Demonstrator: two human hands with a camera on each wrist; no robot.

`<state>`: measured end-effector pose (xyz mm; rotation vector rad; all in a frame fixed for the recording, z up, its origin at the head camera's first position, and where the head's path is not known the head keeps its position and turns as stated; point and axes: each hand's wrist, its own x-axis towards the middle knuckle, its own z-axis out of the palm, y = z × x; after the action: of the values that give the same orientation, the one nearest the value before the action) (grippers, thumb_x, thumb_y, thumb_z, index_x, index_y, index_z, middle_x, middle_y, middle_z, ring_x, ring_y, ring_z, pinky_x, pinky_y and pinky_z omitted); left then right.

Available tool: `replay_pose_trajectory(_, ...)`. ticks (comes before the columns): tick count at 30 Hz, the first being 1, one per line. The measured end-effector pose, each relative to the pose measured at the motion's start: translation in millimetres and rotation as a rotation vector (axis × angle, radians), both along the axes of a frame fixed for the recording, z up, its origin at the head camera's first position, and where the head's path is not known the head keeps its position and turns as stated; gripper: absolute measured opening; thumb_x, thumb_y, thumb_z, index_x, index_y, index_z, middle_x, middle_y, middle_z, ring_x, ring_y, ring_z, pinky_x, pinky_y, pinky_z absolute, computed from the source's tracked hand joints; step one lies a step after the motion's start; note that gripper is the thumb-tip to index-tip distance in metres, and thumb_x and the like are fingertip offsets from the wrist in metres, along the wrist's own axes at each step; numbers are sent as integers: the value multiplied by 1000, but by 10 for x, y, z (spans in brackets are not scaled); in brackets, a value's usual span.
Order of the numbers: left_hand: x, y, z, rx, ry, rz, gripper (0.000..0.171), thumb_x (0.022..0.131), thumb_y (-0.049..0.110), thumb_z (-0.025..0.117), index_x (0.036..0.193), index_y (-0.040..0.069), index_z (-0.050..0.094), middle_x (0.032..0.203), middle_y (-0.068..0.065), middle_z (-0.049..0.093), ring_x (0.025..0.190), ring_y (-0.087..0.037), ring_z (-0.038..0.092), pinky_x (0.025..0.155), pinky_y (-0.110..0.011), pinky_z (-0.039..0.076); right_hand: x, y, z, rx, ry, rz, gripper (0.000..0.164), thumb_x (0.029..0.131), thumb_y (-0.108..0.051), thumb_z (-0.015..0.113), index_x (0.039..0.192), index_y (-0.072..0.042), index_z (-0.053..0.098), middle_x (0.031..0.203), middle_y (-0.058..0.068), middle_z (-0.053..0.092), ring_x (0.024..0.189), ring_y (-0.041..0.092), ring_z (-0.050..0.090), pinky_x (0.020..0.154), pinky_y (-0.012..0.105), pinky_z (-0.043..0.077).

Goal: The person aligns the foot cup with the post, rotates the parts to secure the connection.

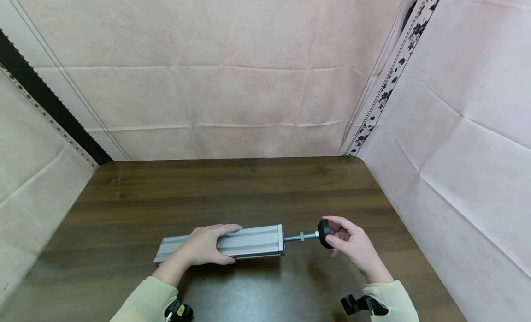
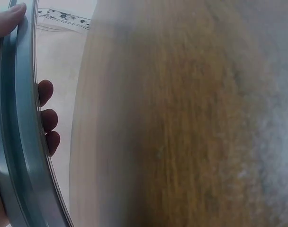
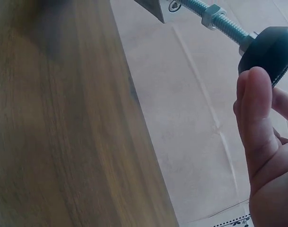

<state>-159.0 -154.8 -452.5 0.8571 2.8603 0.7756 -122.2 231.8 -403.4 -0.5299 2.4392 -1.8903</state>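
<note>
My left hand (image 1: pixel 208 246) grips a silver aluminium profile (image 1: pixel 257 241) around its middle, thumb on the near side. In the left wrist view, fingertips (image 2: pixel 49 120) curl past the edge of the grooved profile (image 2: pixel 28 127). A threaded rod (image 1: pixel 293 238) with a hex nut (image 3: pixel 213 17) sticks out of the profile's right end. On the rod's outer end sits a black round foot (image 1: pixel 325 234). My right hand (image 1: pixel 352 243) pinches this foot (image 3: pixel 272 52) between thumb and fingers. The profile is held level above the table, its shadow below it.
A brown wood-grain table (image 1: pixel 232 193) lies beneath both hands. Pale creased cloth (image 1: pixel 249 96) hangs behind it and on both sides, with a black floral border (image 1: pixel 386 91) at the right corner. Black camera mounts (image 1: pixel 361 304) sit on both wrists.
</note>
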Motion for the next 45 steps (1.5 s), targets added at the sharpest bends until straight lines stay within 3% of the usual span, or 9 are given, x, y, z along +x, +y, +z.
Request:
replay_pose_trajectory(5,1,-11,14,7,-8,13,72,65,55,74,131,34,53,127,9,57,110,-13,55,84,-44,40,-8,2,-18,0,4,6,37,89,1,57,126,3,52,99,22,55,69,20,61,55,38,51)
replay_pose_trajectory(10,-9,-30,40,7,-4,21,72,65,55,74,131,34,54,127,9,57,109,-13,55,85,-44,40,-25,31,-19,14,-23,34,45,90,-3,58,132,7,44,111,23,53,88,14,62,64,37,52)
replay_pose_trajectory(16,-11,-42,61,2,0,19,72,64,57,74,130,34,54,126,11,57,108,-12,55,85,-43,40,-24,124,-32,50,60,181,81,82,-1,69,148,-8,23,139,11,37,118,10,48,92,23,40)
replay_pose_trajectory(19,-10,-39,70,7,-4,9,72,65,57,74,130,34,54,126,11,57,108,-12,55,85,-44,40,-6,154,-58,53,122,262,86,77,6,71,147,-4,22,146,9,28,124,10,43,96,21,36)
replay_pose_trajectory(25,7,-60,56,-2,-18,23,71,66,59,73,130,36,53,126,13,56,108,-12,55,85,-43,40,-5,119,-42,68,182,286,67,80,9,66,140,3,37,142,14,32,118,11,49,92,21,41)
replay_pose_trajectory(30,18,-61,54,-2,-14,30,69,65,59,73,129,40,52,125,12,57,106,-11,55,84,-43,39,0,108,-11,127,58,187,63,83,-1,68,140,-6,41,130,10,41,104,14,58,83,25,47)
replay_pose_trajectory(35,13,-57,54,-11,7,29,70,65,60,72,129,39,53,125,11,57,108,-11,55,84,-43,39,-13,80,-15,105,-62,112,59,86,-6,66,140,-8,43,123,18,46,90,18,63,72,33,52)
replay_pose_trajectory(41,7,-55,63,-18,11,33,72,65,60,72,130,36,53,125,9,58,109,-12,55,85,-42,40,-45,43,-43,32,-81,102,52,88,-2,61,137,-2,44,115,23,50,76,23,64,63,39,52)
replay_pose_trajectory(45,7,-58,68,-21,4,34,72,65,60,72,130,36,53,125,9,58,108,-11,55,84,-42,39,-53,57,-43,30,-97,115,52,89,-3,60,138,-2,42,115,27,48,79,22,64,65,38,53)
